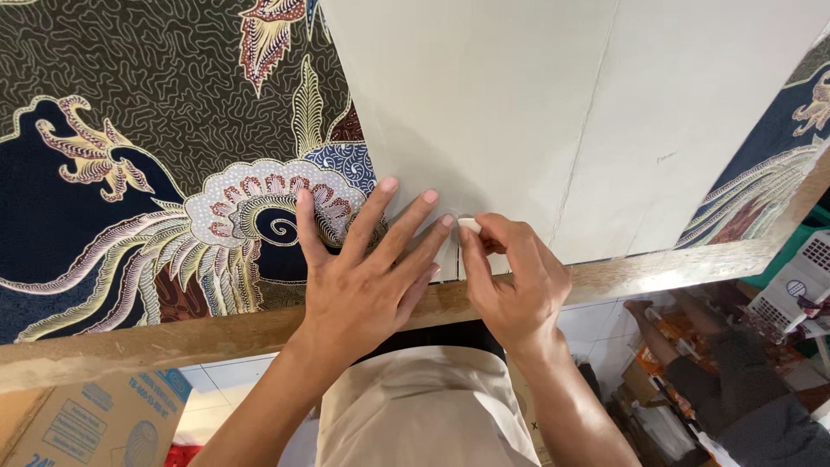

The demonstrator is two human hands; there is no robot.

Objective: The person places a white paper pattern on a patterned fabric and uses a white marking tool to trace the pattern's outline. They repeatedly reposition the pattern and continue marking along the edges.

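Observation:
A dark patterned cloth (pixel 130 173) with cream, red and blue swirls is spread over a wooden-edged table (pixel 130 342). On it lies a large cream paper sheet (pixel 519 104) with a faint seam line. My left hand (pixel 363 268) lies flat with fingers spread, pressing the sheet's lower left corner and the cloth beside it. My right hand (pixel 510 277) pinches a small white piece of chalk (pixel 469 225) against the sheet's near edge, just right of my left fingertips.
Below the table edge are a cardboard box (pixel 78 424) at lower left, white floor tiles (pixel 596 329), and a cluttered pile of bags and a white basket (pixel 795 277) at lower right. My beige garment (pixel 424 406) fills the bottom centre.

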